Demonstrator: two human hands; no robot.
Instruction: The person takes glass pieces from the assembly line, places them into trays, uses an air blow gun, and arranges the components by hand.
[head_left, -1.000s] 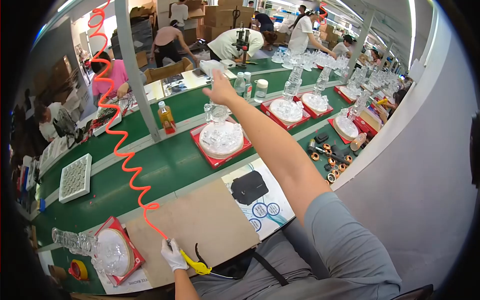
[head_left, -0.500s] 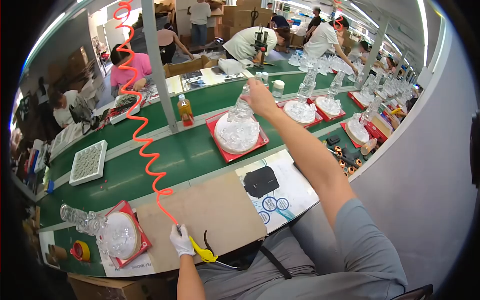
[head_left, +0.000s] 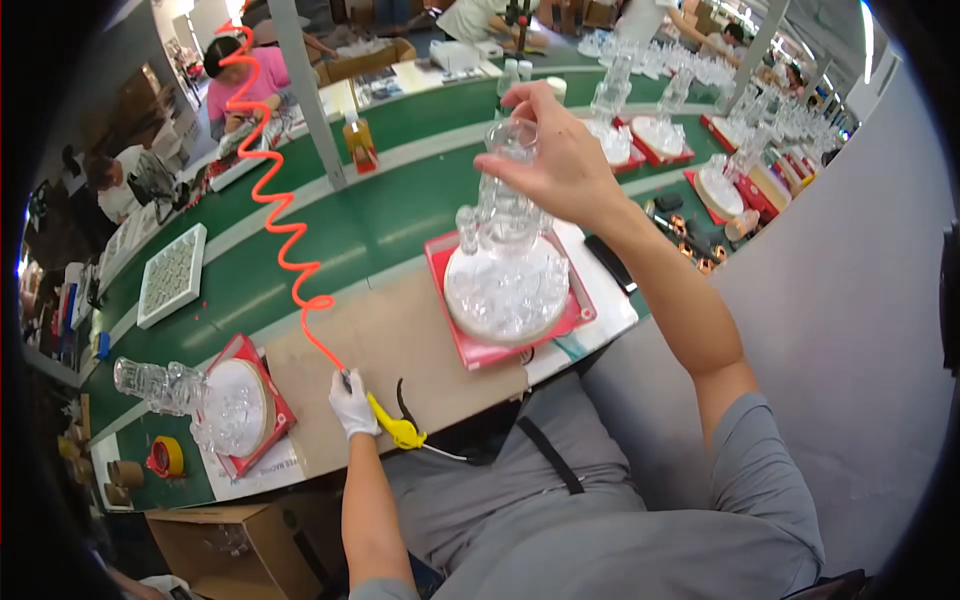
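My left hand [head_left: 353,404], in a white glove, is closed around the hose end of a yellow air blow gun [head_left: 400,428]. From there an orange coiled hose [head_left: 290,232] runs upward. My right hand [head_left: 560,155] is bare, with thumb and fingers spread beside the top of a clear glass vessel [head_left: 508,225]; whether it touches the glass I cannot tell. This vessel stands upright on a white round disc [head_left: 468,300] with glass pieces around it, in a red tray [head_left: 478,352] at the work board's right end.
At left, another glass vessel [head_left: 160,386] leans outward from its red tray [head_left: 282,408]. A tape roll [head_left: 166,457] lies nearby. On the green belt [head_left: 380,228] are a white tray of small parts [head_left: 173,275] and an amber bottle [head_left: 360,143]. A phone [head_left: 610,264] lies right; co-workers sit beyond.
My right hand has brought the red tray with its glass vessel from the belt toward me, onto the work surface, and its fingers have opened. My left hand still holds the blow gun.
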